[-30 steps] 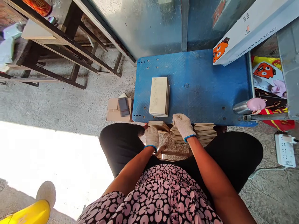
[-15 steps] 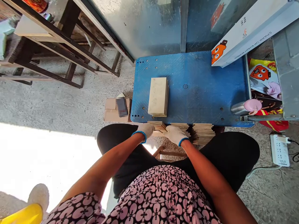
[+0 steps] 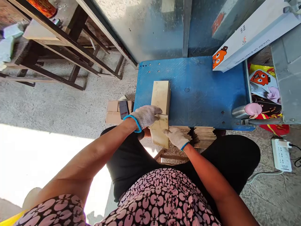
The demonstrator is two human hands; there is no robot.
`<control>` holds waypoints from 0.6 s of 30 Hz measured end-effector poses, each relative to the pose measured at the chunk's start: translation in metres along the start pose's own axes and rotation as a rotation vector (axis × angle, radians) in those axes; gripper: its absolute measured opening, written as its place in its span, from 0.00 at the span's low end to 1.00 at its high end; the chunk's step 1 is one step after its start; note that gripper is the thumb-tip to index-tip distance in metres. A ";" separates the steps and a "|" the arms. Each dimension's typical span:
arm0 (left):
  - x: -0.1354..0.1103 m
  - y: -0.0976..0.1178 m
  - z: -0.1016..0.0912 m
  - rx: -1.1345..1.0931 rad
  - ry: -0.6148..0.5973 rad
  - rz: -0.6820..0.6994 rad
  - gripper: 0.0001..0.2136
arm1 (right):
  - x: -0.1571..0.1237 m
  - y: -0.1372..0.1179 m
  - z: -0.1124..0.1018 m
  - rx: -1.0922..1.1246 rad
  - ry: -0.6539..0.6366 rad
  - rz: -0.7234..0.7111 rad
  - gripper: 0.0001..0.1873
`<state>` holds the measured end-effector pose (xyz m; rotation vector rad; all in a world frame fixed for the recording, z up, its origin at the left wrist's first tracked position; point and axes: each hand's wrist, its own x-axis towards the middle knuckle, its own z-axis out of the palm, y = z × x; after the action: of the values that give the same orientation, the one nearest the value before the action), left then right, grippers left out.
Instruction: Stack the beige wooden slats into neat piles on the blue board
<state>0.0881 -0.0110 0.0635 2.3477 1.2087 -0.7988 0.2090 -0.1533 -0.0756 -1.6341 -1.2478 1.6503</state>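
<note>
Both my hands wear pale knitted gloves with blue cuffs. My left hand [image 3: 148, 116] grips the upper left part of a thin wooden board [image 3: 160, 135], its fingers lying over the top face. On the board's right edge, my right hand [image 3: 176, 137] is closed with the thumb on top. This board slants over the near edge of the blue table [image 3: 197, 100], its far end meeting a stack of similar boards [image 3: 160, 93]. Between my knees stand more stacked boards [image 3: 204, 137], with another pile [image 3: 185, 132] partly behind my right hand.
A white printed box [image 3: 244, 37] and a flask with a pink lid [image 3: 252, 109] are at the table's right. A phone [image 3: 124, 110] lies on a cardboard box [image 3: 112, 116] to the left. A power strip [image 3: 281, 154] rests on the floor at right.
Both hands were low at the table's near edge among the piled boards. Now a board lies up between them, and my left hand has moved up over the table edge.
</note>
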 end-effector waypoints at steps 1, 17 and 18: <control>0.001 -0.001 0.007 -0.045 0.121 -0.023 0.25 | 0.004 0.002 -0.004 0.058 0.035 0.008 0.18; 0.018 0.073 0.136 -0.632 0.329 -0.410 0.60 | 0.015 -0.004 -0.031 0.717 0.316 0.115 0.21; 0.019 0.071 0.132 -0.632 0.311 -0.413 0.60 | 0.015 -0.005 -0.031 0.745 0.328 0.122 0.21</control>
<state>0.1149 -0.1132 -0.0446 1.7575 1.7933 -0.1071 0.2345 -0.1305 -0.0740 -1.4211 -0.3053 1.5606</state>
